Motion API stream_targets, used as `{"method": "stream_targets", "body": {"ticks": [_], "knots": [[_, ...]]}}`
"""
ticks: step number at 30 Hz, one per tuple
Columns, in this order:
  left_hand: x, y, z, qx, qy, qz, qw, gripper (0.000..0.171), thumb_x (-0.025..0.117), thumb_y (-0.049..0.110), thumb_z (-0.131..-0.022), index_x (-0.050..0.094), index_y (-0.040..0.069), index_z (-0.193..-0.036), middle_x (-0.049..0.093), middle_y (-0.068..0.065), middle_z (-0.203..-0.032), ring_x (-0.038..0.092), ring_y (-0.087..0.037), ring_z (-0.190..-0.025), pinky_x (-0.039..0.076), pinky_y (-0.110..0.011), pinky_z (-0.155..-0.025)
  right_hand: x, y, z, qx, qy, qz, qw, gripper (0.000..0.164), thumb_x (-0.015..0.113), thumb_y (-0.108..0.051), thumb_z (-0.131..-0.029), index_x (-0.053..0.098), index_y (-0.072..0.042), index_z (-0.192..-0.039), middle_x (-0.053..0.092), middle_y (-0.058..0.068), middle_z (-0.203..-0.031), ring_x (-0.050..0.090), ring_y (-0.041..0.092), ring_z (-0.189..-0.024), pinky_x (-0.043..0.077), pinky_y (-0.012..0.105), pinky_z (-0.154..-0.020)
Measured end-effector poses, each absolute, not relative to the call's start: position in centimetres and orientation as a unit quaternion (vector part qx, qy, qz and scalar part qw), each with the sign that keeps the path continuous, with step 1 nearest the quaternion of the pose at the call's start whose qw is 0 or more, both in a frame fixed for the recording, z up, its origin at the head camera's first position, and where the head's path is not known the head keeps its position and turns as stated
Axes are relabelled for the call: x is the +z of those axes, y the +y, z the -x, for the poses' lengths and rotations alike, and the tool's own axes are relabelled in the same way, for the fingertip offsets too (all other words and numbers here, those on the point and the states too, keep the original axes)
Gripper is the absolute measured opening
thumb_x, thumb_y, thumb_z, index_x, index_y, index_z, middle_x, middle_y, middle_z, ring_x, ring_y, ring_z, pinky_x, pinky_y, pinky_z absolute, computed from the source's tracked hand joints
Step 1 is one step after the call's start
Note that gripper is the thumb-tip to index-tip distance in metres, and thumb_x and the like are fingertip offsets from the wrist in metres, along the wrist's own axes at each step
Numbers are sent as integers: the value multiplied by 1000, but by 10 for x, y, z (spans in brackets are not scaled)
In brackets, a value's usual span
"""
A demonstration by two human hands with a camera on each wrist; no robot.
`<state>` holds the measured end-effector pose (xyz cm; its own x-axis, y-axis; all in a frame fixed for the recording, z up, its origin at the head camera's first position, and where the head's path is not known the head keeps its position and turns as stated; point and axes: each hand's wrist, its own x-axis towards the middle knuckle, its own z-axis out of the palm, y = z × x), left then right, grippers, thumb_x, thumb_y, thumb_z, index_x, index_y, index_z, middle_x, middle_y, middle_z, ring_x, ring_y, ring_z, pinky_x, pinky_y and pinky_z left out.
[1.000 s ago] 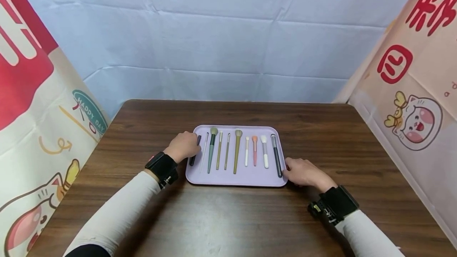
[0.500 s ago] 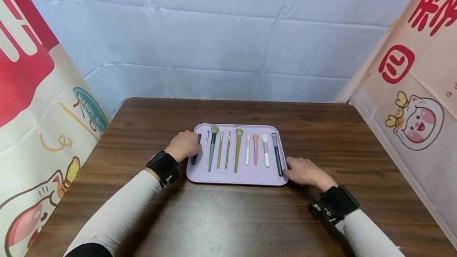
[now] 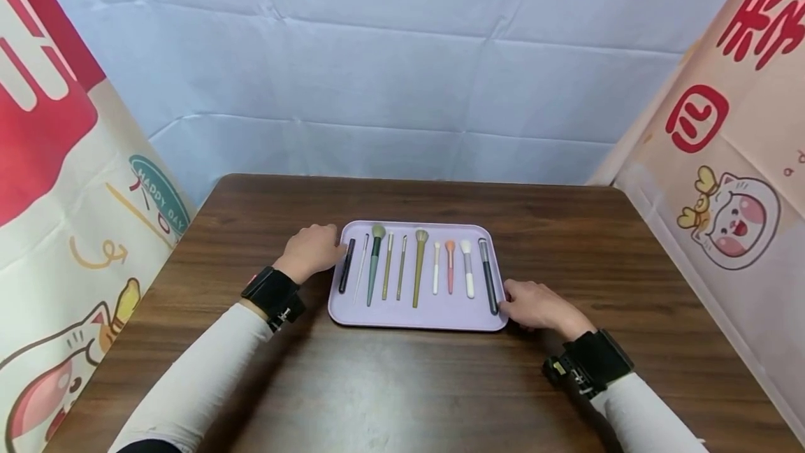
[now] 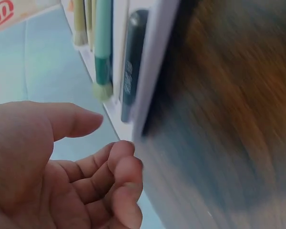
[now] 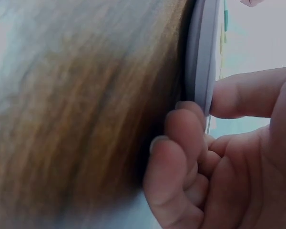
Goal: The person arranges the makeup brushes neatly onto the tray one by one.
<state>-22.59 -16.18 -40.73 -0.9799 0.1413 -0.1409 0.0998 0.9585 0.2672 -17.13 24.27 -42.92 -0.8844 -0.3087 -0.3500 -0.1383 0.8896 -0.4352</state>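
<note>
A pale purple tray (image 3: 390, 314) lies on the table with several makeup brushes in a row, handles towards me. My left hand (image 3: 311, 252) is beside the tray's left edge. In the left wrist view its thumb and loosely bent fingers (image 4: 126, 167) stand apart with nothing between them. Nearest to it is a slim black brush (image 3: 347, 266), leftmost in the row. At the tray's lower right corner my right hand (image 3: 537, 305) pinches the rim, thumb on the inner side and fingers outside. A dark-handled brush (image 3: 488, 278) lies just inside that corner.
Between the outer brushes lie a green brush (image 3: 374, 264), an olive brush (image 3: 418, 268), a pink brush (image 3: 449, 268) and a white brush (image 3: 467, 269), among others. The brown wooden table (image 3: 302, 201) ends at a pale blue cloth (image 3: 390, 75); printed cloths hang left and right.
My left hand has let go of the black brush and moved left, off the tray, so the whole brush shows. The right hand stays at the tray's corner.
</note>
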Motion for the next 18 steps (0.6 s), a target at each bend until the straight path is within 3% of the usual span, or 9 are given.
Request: {"method": "stream_targets", "body": {"ticks": [6, 10, 14, 18], "knots": [[-412, -180, 225, 136, 987, -70, 55, 29, 59, 32, -102, 61, 3, -102, 60, -11, -87, 57, -27, -77, 47, -41, -67, -426, 245, 168, -222, 944, 111, 216, 10, 60, -17, -96, 58, -8, -92, 58, 4, -69, 58, 16, -55, 47, 31, -52], [-416, -193, 223, 141, 986, -84, 37, 36, 55, 32, -105, 60, -3, -114, 62, -21, -109, 60, -36, -99, 50, -50, -84, -422, 248, 168, -246, 937, 105, 224, 12, 60, -16, -98, 58, -6, -92, 59, 5, -71, 59, 16, -58, 49, 32, -53], [-420, -203, 222, 146, 985, -85, 28, 50, 48, 35, -108, 53, -8, -132, 54, -29, -134, 51, -46, -125, 42, -60, -101, -415, 254, 169, -264, 930, 97, 236, 16, 57, -17, -101, 58, -3, -92, 61, 7, -74, 62, 17, -60, 54, 33, -56], [-423, -213, 221, 149, 985, -80, 18, 57, 43, 38, -109, 45, -7, -144, 43, -30, -149, 40, -48, -138, 33, -64, -109, -409, 266, 172, -264, 934, 87, 223, 20, 55, -19, -103, 59, -1, -96, 60, 8, -76, 62, 18, -64, 54, 34, -58]]}}
